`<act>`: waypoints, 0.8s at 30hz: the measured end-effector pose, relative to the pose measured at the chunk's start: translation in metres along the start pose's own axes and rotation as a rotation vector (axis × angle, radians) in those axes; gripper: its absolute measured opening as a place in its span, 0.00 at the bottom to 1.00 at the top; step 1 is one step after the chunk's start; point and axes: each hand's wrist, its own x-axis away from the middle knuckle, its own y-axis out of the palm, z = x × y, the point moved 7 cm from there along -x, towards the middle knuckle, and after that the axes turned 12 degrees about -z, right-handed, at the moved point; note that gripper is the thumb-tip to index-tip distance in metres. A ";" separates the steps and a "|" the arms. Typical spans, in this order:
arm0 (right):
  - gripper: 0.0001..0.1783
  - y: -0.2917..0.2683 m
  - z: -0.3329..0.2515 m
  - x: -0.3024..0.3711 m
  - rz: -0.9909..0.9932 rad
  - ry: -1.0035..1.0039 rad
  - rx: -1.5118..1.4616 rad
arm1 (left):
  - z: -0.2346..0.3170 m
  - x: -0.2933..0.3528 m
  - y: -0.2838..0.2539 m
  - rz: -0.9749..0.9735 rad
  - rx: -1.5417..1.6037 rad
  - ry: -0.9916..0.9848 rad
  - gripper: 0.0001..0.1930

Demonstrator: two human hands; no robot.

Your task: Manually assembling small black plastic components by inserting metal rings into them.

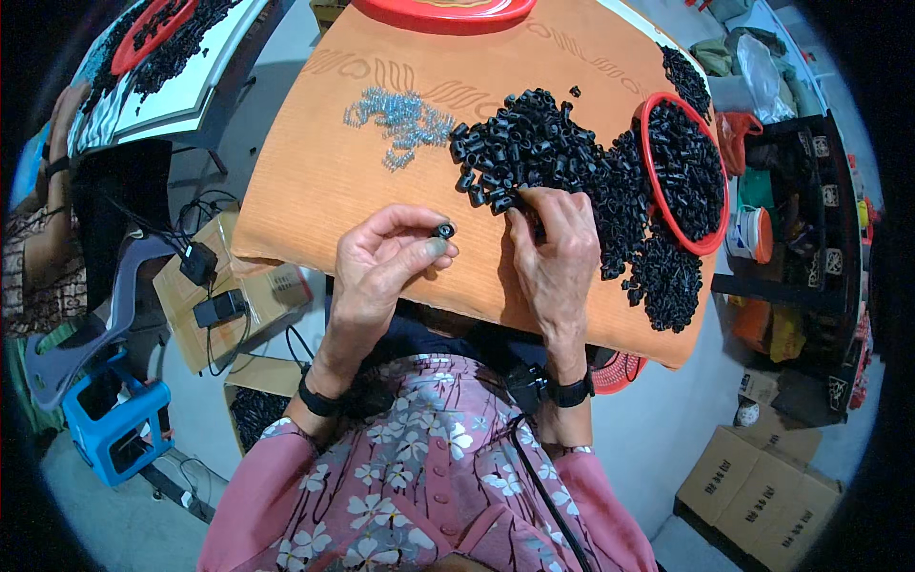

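Between the thumb and fingers of my left hand (386,257) is a small black ring-shaped plastic part (443,231), its round end facing up. My right hand (558,257) reaches to the near edge of a heap of small black plastic caps (529,143). Its thumb and forefinger come together at the caps there; whether one is pinched between them is hidden. Beyond my left hand lies a loose pile of small silvery coil springs (400,122). Further black parts (667,286) spread to the right of my right hand.
An orange-covered table (295,210) carries the piles. At its right stands a red oval basket (721,214) of black parts; another red tray (443,21) is at the far edge. A blue stool (114,419), cardboard boxes (758,491) and another person's arm (57,181) are around.
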 end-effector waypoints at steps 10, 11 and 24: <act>0.06 -0.009 -0.006 0.011 0.039 -0.028 -0.131 | 0.000 0.000 0.004 -0.004 -0.038 -0.009 0.10; 0.06 -0.009 -0.007 0.013 0.023 -0.005 -0.221 | 0.000 0.000 0.006 -0.002 -0.043 -0.010 0.10; 0.10 0.004 -0.024 0.029 -0.116 -0.103 -0.116 | -0.004 0.001 0.010 0.042 -0.044 -0.048 0.10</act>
